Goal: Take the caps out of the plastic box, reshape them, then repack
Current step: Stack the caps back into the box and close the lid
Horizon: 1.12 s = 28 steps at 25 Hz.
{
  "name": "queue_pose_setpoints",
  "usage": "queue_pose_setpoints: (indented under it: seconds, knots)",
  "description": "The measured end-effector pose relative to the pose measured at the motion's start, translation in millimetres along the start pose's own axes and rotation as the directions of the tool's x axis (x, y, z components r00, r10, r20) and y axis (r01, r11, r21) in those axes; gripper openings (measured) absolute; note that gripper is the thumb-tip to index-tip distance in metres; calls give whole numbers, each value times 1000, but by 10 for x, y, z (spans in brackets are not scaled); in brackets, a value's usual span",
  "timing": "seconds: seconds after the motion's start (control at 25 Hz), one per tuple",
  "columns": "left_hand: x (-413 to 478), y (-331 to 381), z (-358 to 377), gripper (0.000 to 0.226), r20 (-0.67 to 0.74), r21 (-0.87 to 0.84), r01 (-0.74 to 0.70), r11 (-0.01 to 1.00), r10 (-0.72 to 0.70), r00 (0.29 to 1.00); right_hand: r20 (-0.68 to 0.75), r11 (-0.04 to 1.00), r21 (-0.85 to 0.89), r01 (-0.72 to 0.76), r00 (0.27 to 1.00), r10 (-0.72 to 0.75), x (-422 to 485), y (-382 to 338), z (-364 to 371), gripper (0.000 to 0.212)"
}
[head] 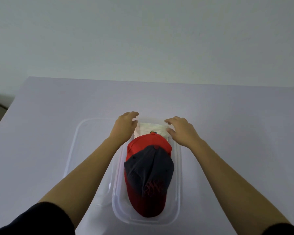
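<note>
**A:** Where are the caps?

**B:** All 3 sit nested in the clear plastic box (177, 192): navy cap (148, 168) on top, red cap (147, 203) under it, white cap (151, 128) at the far end. The lid (71, 150) lies just left, out of your way.

**A:** And your hands?

**B:** Your left hand (124, 128) and right hand (181, 131) hover with fingers spread, holding nothing, flanking the white cap. You're probably placed to scoop the stack from both sides so it lifts together.

navy cap (148, 168) red embroidery | red cap (147, 202) | white cap (151, 128) | clear box (177, 184)
</note>
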<state>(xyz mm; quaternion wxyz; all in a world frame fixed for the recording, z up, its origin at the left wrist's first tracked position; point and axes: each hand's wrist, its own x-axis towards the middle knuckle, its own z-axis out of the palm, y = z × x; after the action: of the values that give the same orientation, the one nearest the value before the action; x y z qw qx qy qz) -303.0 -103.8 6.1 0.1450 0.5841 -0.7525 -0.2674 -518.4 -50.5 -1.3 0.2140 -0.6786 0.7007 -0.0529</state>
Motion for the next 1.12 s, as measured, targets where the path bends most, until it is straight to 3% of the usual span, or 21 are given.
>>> queue_pose_setpoints:
  seconds: [0.04,0.12,0.2,0.24,0.36,0.48,0.56,0.64,0.72,0.76,0.84,0.92,1.0,1.12]
  knots:
    - [-84,-28,-95,29,1,-67,-4,998,4,1000,-52,989,150,6,999,2,-100,42,-17,31]
    - [-270,-80,-253,26,223,-57,5,998,8,975,47,938,347,-1,999,-16,-307,62,-34,29]
    - [-402,-119,-267,21,487,10,-1,1000,-4,873,218,945,326,-6,974,-69,-434,17,37,30]
    - [-426,-139,-229,18,515,26,-12,1000,-3,857,217,958,285,-2,974,-62,-438,-7,94,28]
    - [-344,-156,-60,20,338,48,41,998,-55,940,60,983,167,-77,996,67,-314,-74,186,39]
    - [-309,-92,111,23,257,184,126,975,-172,951,-2,988,64,-139,990,139,-272,-173,270,40]
    - [-384,-23,170,22,207,232,145,962,-194,959,-71,987,97,-131,988,138,-340,-224,236,36]
    - [-526,-12,86,23,70,70,173,982,-178,982,-151,955,280,-93,979,140,-511,-192,169,33]
    - [-760,-32,-64,25,-62,-146,199,969,-210,976,-105,905,423,-54,989,108,-750,-112,168,32]
    - [-886,-39,-132,23,-34,-187,212,959,-222,974,-30,900,434,-44,998,63,-872,-99,206,35]
    - [-1094,-22,-177,15,196,-166,235,958,-201,960,78,910,413,-30,997,-2,-1030,-107,301,50]
    - [-1176,10,-128,6,328,-217,244,945,-164,930,54,912,411,-12,998,-11,-1050,-144,303,63]
    - [-1141,2,-106,4,253,-257,225,940,-159,954,32,934,357,10,999,-23,-1051,-227,274,72]
    - [-1094,-60,-31,5,210,-181,214,960,-175,962,71,982,188,-17,997,4,-1091,-307,365,82]
